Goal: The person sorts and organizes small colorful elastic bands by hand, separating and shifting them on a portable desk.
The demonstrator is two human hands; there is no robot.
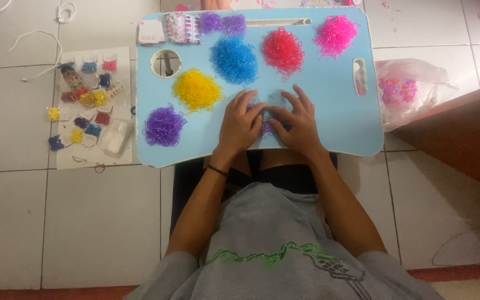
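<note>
A light blue lap table [340,111] lies over my legs. On it sit loose heaps of small elastic bands: purple [163,126], yellow [196,90], blue [234,59], red [282,50] and pink [335,34]. My left hand [240,123] and my right hand [298,122] rest close together at the table's near edge. Their fingers pinch a small clear packet [276,101] and a little bunch of purple bands [265,126] between them. Most of that bunch is hidden by my fingers.
Two small purple heaps [223,23] and a patterned card [183,28] lie at the table's far edge. On the tiled floor to the left, a white sheet [93,155] carries several small bags of coloured bands. A clear bag of mixed bands [398,91] lies right, beside a brown board [462,133].
</note>
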